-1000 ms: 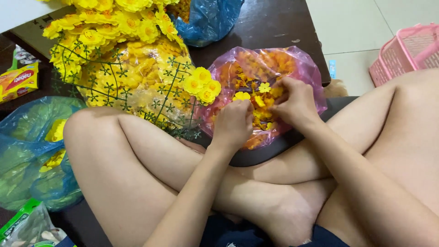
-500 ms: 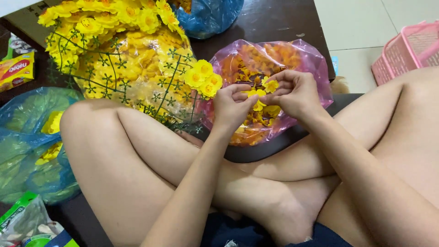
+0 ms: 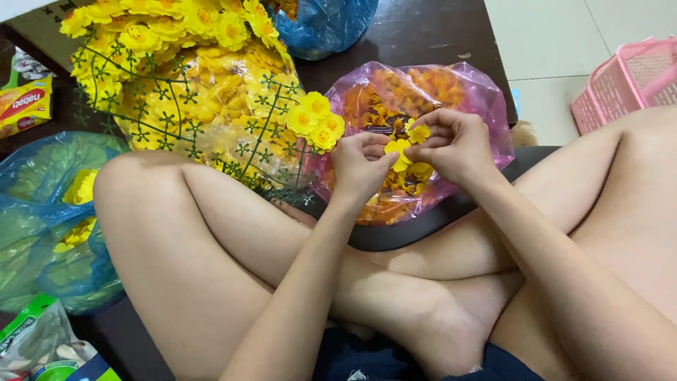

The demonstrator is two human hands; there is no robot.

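My left hand (image 3: 361,166) pinches a yellow plastic flower (image 3: 397,151) by its petals. Close against it, my right hand (image 3: 455,146) holds a smaller yellow flower piece (image 3: 419,132) at its fingertips, touching the first flower. Both hands hover just above an open pink plastic bag (image 3: 486,106) full of orange and yellow flower parts. To the left lies a bundle of green stems with yellow blossoms (image 3: 211,92), one cluster (image 3: 314,121) reaching close to my left hand.
I sit cross-legged on a dark mat; my knees frame the hands. Blue bags (image 3: 49,219) with green and yellow pieces lie at the left, another blue bag (image 3: 324,25) at the top. A pink basket (image 3: 627,81) stands on the tiled floor, snack packets (image 3: 25,106) at the left edge.
Both hands have risen out of the pink bag and come together, each with a yellow flower piece taken from it.
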